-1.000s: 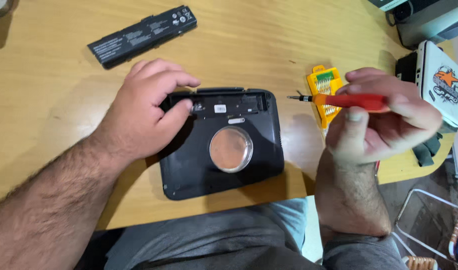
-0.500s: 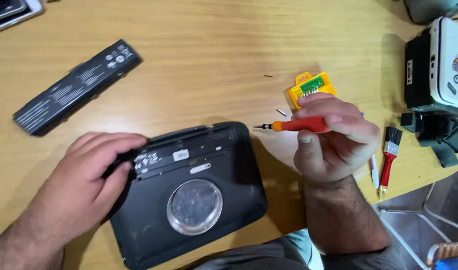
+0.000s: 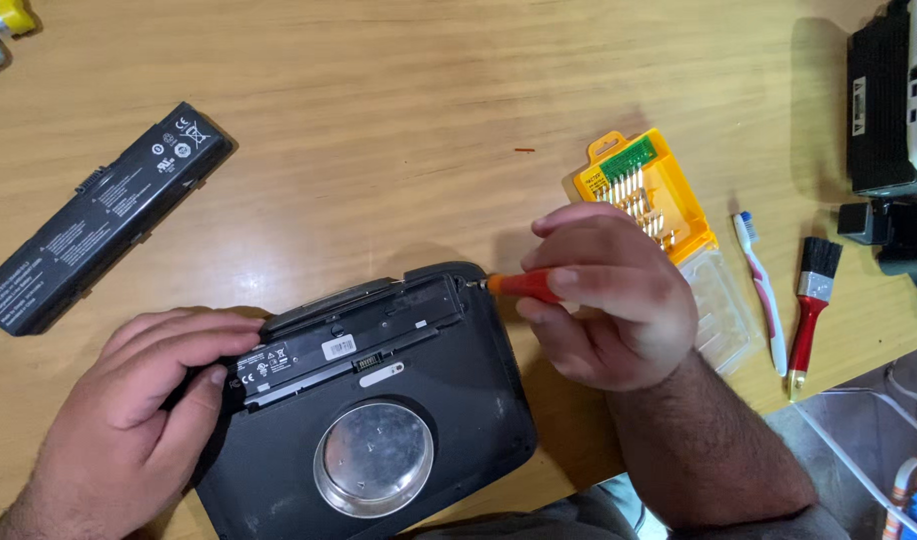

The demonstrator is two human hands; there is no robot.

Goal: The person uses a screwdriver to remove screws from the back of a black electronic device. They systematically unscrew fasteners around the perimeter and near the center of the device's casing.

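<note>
Repair workbench, wooden table, screwdriver bit set, brush

One black rounded plastic device casing. One long black battery pack. One orange-handled screwdriver. One yellow plastic bit case. One white-and-blue toothbrush. One red-handled black-bristled paintbrush.
</note>
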